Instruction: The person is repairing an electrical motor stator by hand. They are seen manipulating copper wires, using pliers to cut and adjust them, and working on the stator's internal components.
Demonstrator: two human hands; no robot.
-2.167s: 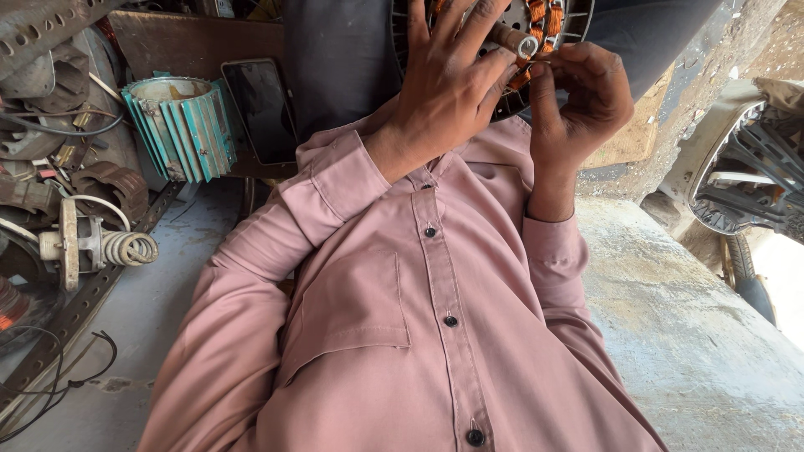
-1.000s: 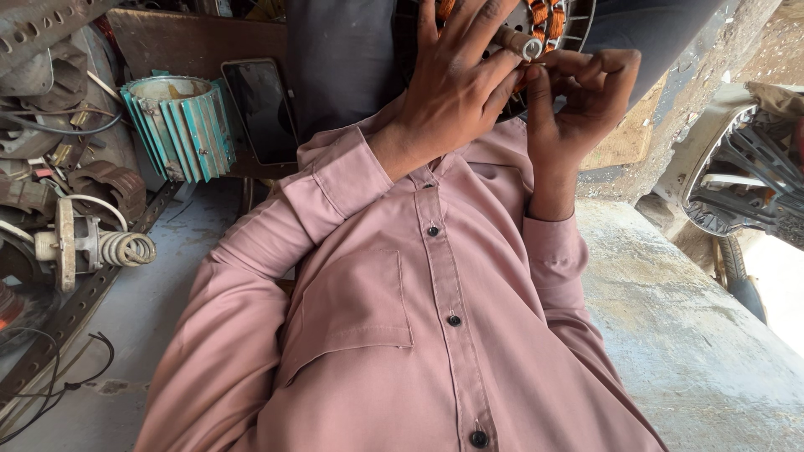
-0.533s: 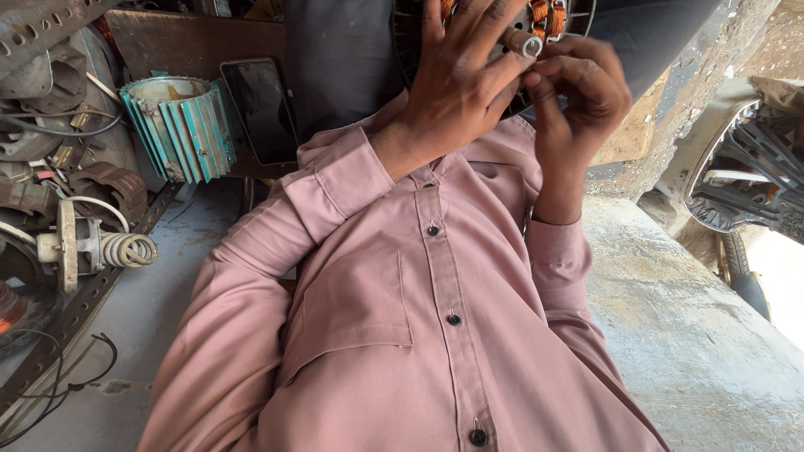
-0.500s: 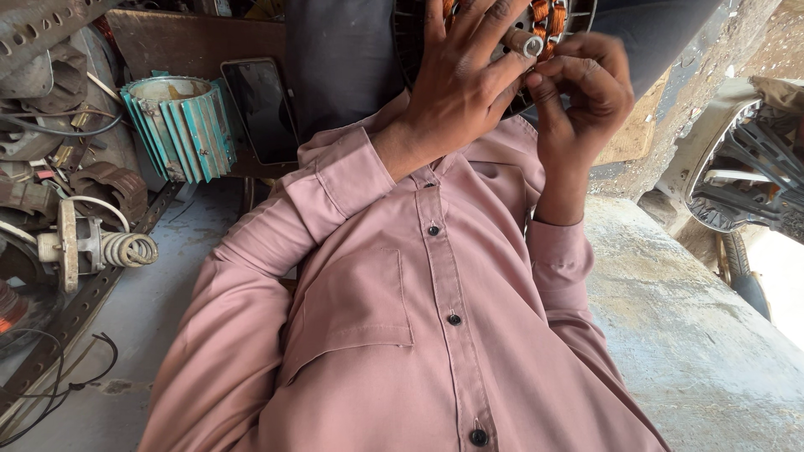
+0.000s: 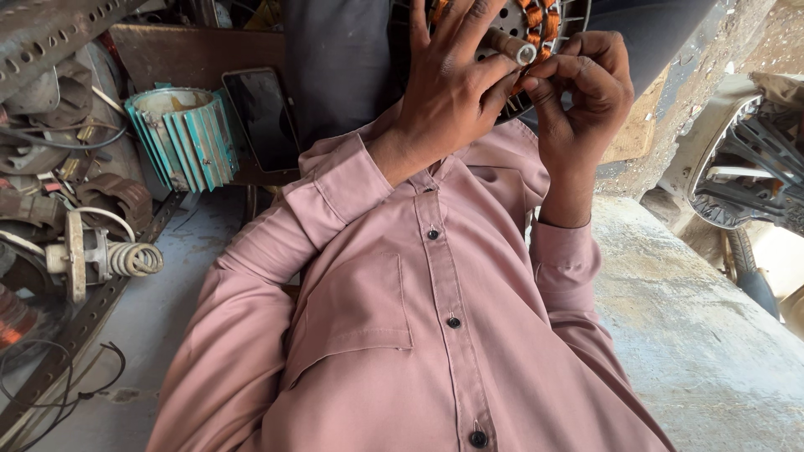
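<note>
I hold a round motor stator (image 5: 548,21) with orange-brown copper windings up against the dark cloth over my knees. My left hand (image 5: 452,92) lies spread across its face, and the stator's short grey shaft (image 5: 509,46) pokes out between the fingers. My right hand (image 5: 582,96) is right beside it, thumb and fingertips pinched together on a winding at the stator's lower edge, touching the left hand's fingers. Most of the stator is hidden behind the hands. Both pink shirt sleeves (image 5: 335,184) reach up from below.
A teal finned motor housing (image 5: 180,134) and a dark phone (image 5: 264,117) stand at the left. Further left are a perforated metal rack (image 5: 75,326), a coil spring part (image 5: 117,259) and loose black wires (image 5: 50,385). At the right is a concrete slab (image 5: 695,335) with a fan guard (image 5: 754,167) beyond.
My right hand's fingers have curled in and closed against the left hand at the stator's edge. The left hand and the stator have barely moved.
</note>
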